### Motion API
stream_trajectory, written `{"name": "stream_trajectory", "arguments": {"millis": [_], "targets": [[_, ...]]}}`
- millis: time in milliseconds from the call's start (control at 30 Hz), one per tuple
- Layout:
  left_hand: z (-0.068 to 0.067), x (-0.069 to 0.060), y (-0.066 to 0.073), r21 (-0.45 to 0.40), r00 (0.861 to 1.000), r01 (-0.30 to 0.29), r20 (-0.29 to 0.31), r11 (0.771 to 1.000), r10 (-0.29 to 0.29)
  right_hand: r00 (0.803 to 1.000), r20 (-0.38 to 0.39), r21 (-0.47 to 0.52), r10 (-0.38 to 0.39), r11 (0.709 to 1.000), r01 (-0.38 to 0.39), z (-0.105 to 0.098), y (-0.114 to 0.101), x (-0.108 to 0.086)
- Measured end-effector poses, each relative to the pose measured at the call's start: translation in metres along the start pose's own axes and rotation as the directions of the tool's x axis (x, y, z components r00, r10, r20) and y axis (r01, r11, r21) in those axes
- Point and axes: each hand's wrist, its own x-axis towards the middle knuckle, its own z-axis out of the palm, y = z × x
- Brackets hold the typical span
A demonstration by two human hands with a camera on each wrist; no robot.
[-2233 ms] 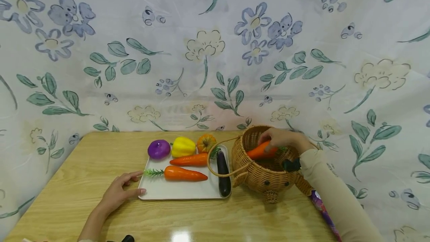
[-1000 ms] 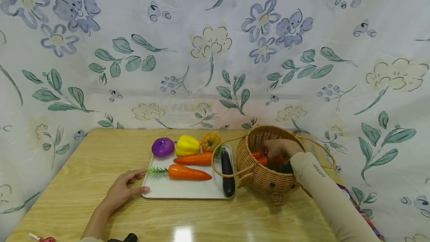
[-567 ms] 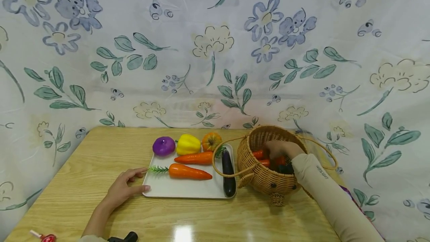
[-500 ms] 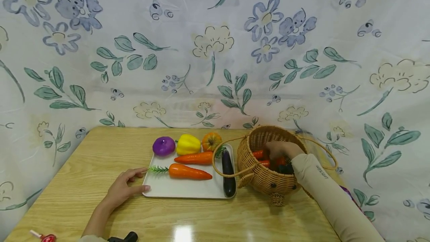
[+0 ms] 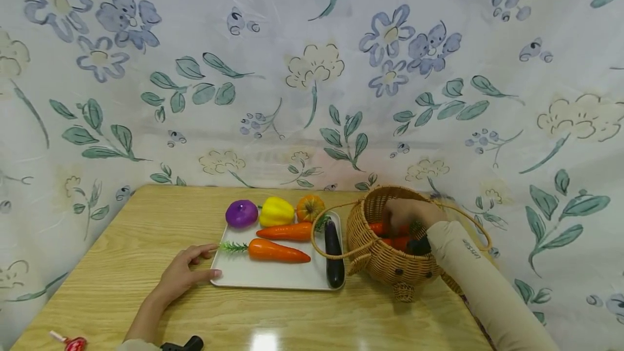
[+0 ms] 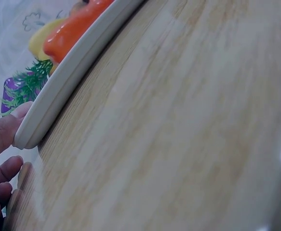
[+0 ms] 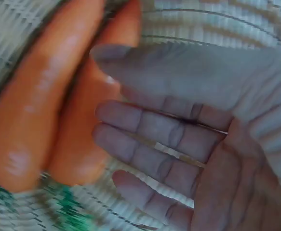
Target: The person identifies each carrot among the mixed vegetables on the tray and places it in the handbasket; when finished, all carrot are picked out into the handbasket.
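My right hand [image 5: 411,215] is down inside a wicker basket [image 5: 390,272] with a handle and an animal face. In the right wrist view its fingers [image 7: 154,130] are nearly straight, beside two orange carrots [image 7: 27,106] lying side by side; the thumb overlaps one of them. My left hand [image 5: 182,272] rests at the left rim of a white tray [image 5: 270,279], thumb and index finger spread. On the tray lie two more carrots [image 5: 278,251], an eggplant [image 5: 334,256], a yellow bell pepper [image 5: 277,212], a purple onion-like vegetable [image 5: 241,214] and a small pumpkin [image 5: 310,208].
The basket's handle loop [image 5: 319,248] hangs over the tray's right side, across the eggplant. A red-wrapped lollipop [image 5: 75,344] lies at the wooden table's [image 5: 234,316] front left. A flowered cloth [image 5: 273,123] hangs behind. A black object shows beside my left wrist.
My right hand has lowered the carrot it held into the basket and let go of it. The left hand stays at the tray. The head view has shifted slightly.
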Motion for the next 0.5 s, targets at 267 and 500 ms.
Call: {"name": "stream_trajectory", "arguments": {"millis": [267,500], "targets": [[-0.002,-0.001,0.001,0.008,1.000,0.019,0.016,1.000,-0.019,0.980,-0.175,-0.063,-0.095,0.994,0.085,-0.032,-0.050,-0.023],[0.000,0.000,0.002,-0.005,1.000,0.011,0.010,1.000,-0.011,0.926,-0.280,-0.218,-0.254,0.956,0.196,-0.026,-0.134,-0.018]]}}
